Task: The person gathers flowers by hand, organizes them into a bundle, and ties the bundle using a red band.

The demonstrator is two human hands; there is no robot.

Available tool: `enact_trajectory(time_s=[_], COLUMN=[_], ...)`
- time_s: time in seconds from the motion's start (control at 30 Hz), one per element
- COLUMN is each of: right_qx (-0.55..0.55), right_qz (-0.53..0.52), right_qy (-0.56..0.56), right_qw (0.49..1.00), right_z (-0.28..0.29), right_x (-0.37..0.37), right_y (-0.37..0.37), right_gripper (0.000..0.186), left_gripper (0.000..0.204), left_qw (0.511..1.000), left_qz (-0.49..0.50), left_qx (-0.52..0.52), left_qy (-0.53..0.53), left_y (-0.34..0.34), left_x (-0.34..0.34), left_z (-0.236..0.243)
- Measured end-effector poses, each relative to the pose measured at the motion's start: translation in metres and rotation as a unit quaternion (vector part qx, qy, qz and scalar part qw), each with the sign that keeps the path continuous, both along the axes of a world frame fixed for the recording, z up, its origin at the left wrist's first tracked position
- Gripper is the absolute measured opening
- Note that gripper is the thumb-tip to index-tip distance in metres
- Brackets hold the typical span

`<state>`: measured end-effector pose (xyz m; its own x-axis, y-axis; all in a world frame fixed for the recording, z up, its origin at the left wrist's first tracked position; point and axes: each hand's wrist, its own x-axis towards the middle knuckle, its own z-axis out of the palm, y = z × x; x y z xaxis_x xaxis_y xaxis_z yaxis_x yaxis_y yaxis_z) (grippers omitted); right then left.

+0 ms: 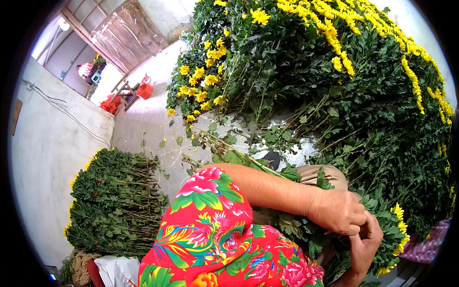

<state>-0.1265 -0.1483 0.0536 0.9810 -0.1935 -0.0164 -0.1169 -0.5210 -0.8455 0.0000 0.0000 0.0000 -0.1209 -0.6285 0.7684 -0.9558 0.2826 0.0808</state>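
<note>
My left hand point(339, 213) is closed over a bunch of yellow chrysanthemums, whose heads point(399, 224) face right and whose leafy stems point(239, 155) reach toward the upper left. A thin red tie point(331, 233) shows under its fingers. My right hand point(367, 241) is closed just beside and below it, fingertips meeting the left hand at the bunch; what exactly they pinch is hidden. My left forearm, in a red floral sleeve point(201, 229), crosses over the bunch and hides part of it.
Large heaps of chrysanthemums point(287, 57) fill the back and right. Tied bunches point(114, 201) lie at left beside coiled twine point(86, 268) and a white sack point(114, 272). A red bucket point(144, 91) and wooden stool point(125, 91) stand near a doorway, where another person point(86, 71) sits.
</note>
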Motion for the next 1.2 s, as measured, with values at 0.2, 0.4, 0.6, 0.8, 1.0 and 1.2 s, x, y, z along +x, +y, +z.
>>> enact_trajectory(time_s=[0.2,0.4,0.6,0.8,1.0,1.2], right_qx=[-0.060,-0.067,-0.221,-0.356,-0.098,0.169], right_qz=[0.030,0.094,0.095,0.182,-0.034,-0.034], right_qy=[-0.104,-0.076,-0.103,-0.086,-0.117,-0.076], right_qw=[0.992,0.990,0.965,0.912,0.988,0.982], right_z=[-0.002,0.005,0.011,0.021,-0.008,-0.018], right_x=[0.007,0.001,-0.010,-0.042,-0.044,-0.046], right_y=[-0.001,-0.007,0.010,0.019,0.041,0.026], right_gripper=[0.008,0.007,0.006,0.027,0.004,0.015], left_gripper=[0.015,0.014,0.011,0.016,0.012,0.016], left_qw=[0.998,0.966,0.953,0.927,0.927,0.832], left_qz=[-0.003,-0.057,0.015,0.086,0.098,-0.058], left_qx=[-0.047,0.074,0.122,0.275,0.251,0.126], left_qy=[0.042,0.239,0.279,0.242,0.261,0.537], left_y=[-0.003,0.002,0.002,-0.001,-0.006,-0.007], left_x=[0.004,0.010,0.021,0.022,0.020,0.012], left_z=[0.004,0.002,-0.001,-0.006,-0.005,-0.002])
